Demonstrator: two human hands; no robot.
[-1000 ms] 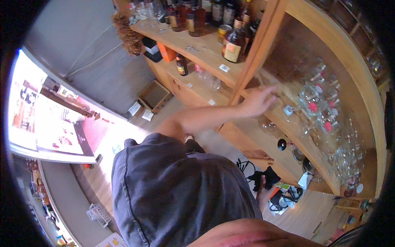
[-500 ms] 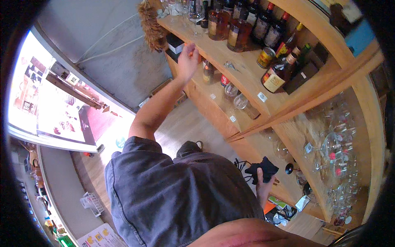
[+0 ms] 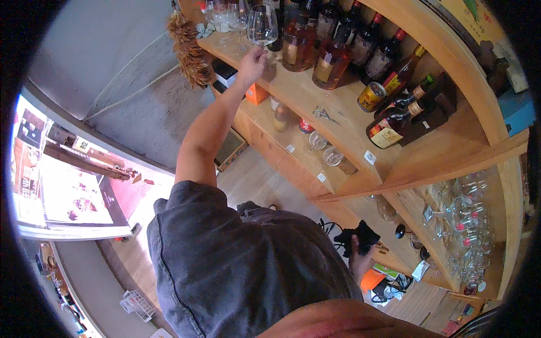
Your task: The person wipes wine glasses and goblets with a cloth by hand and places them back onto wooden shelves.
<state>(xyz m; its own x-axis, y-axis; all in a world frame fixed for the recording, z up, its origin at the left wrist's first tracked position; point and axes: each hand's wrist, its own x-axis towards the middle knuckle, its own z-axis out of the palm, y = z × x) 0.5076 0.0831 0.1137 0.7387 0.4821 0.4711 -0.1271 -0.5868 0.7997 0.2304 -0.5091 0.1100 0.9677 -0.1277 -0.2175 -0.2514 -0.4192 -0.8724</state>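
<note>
My left hand [image 3: 252,67] reaches up to the upper shelf, its fingers closed round the stem of a clear wine glass [image 3: 262,27]. The stem and foot are mostly hidden by the fingers. Whether the foot still rests on the wood I cannot tell. Just right of the glass stands an amber liquor bottle [image 3: 298,48], and other stemmed glasses [image 3: 220,17] are to its left. Low on my right side, my right hand [image 3: 358,261] is closed on a bunched black cloth [image 3: 361,239].
Several bottles [image 3: 369,56] crowd the wooden upper shelf [image 3: 293,84], with a yellow can [image 3: 372,97] before them. Stemmed glasses [image 3: 333,156] stand on the shelf below, near an orange box [image 3: 256,94]. Many more glasses [image 3: 470,225] fill the right compartment. A brown feather duster [image 3: 189,50] hangs at the shelf's left end.
My left hand has risen from the shelf's front edge to the wine glass and closed on its stem. The view has shifted slightly. My right hand keeps the black cloth.
</note>
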